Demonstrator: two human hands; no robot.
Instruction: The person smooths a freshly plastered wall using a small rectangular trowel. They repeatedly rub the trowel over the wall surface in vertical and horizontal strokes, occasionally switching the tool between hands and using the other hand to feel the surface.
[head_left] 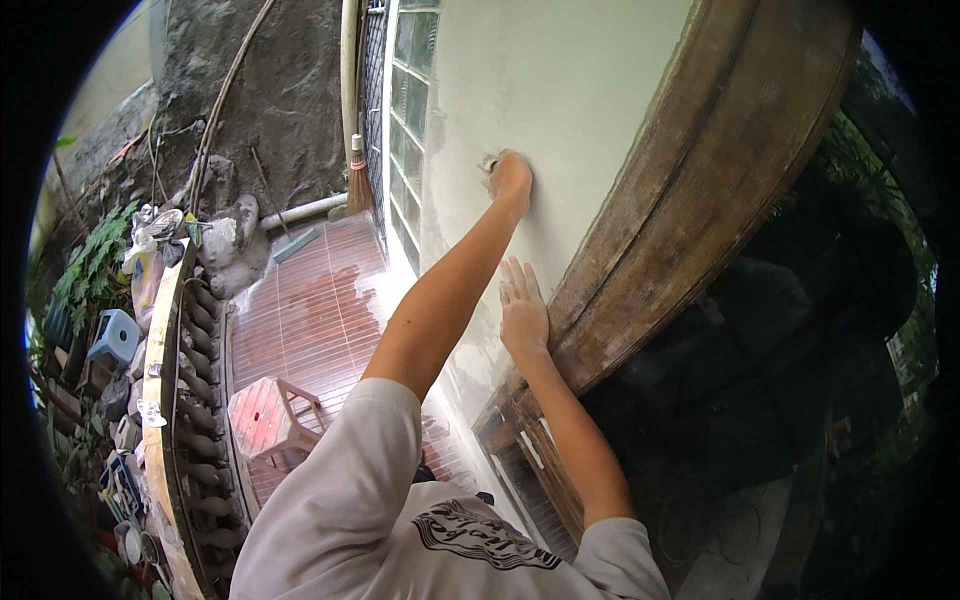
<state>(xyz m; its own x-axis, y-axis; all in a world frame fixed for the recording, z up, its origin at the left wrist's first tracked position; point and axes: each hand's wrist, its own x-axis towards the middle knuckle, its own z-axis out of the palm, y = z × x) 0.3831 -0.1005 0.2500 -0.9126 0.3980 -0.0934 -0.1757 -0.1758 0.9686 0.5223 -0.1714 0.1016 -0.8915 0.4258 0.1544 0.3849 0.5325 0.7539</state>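
My left hand (510,180) is raised against the pale, patchy plastered wall (570,70), high up beside the glass-block window panel (412,90). Its fingers are curled over something small and greyish that I cannot make out. Lower down, my right hand (522,310) lies open with fingers stretched and palm on the wall, whitish with dust, just beside a weathered wooden frame (675,170) that runs diagonally to the upper right.
A pink plastic stool (262,417) stands on the red tiled floor (295,320). A balustrade (158,385) runs along the left, with clutter, a blue stool (115,335) and plants beyond. A broom (360,180), pipes and a rough grey wall are behind. Dark glass fills the right.
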